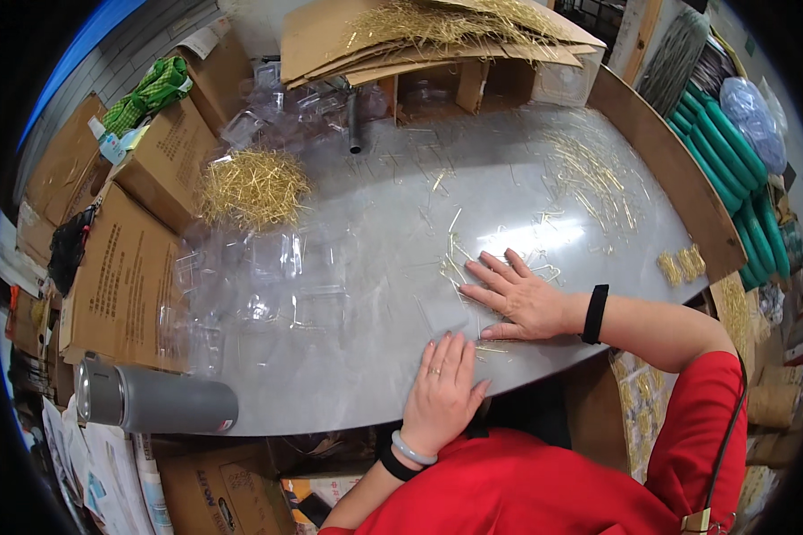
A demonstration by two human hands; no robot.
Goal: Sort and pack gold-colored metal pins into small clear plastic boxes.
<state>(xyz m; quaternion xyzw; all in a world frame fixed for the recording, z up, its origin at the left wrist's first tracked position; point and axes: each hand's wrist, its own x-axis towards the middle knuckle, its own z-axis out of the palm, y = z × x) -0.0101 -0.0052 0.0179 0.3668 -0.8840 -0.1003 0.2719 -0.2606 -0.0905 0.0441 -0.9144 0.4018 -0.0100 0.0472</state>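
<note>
My right hand (521, 301) lies flat on the grey tabletop with its fingers spread, over and beside several thin gold wire hooks (453, 246). Nearer the table's front edge, my left hand (442, 390) rests palm down, fingers stretched out and slightly apart. Its fingertips meet the near side of a small clear plastic box (446, 316), whose outline is faint. A few more gold wires (493, 348) lie between my two hands. Neither hand grips anything that I can see, though the space under each palm is hidden.
At left are a tangled gold wire heap (254, 189), clear plastic boxes (277, 257), a grey bottle (156, 399) and cardboard cartons (120, 276). Loose gold wires (593, 178) and bundles (681, 265) lie at right. Cardboard sheets (321, 40) top a shelf behind; a raised board (660, 160) edges the table.
</note>
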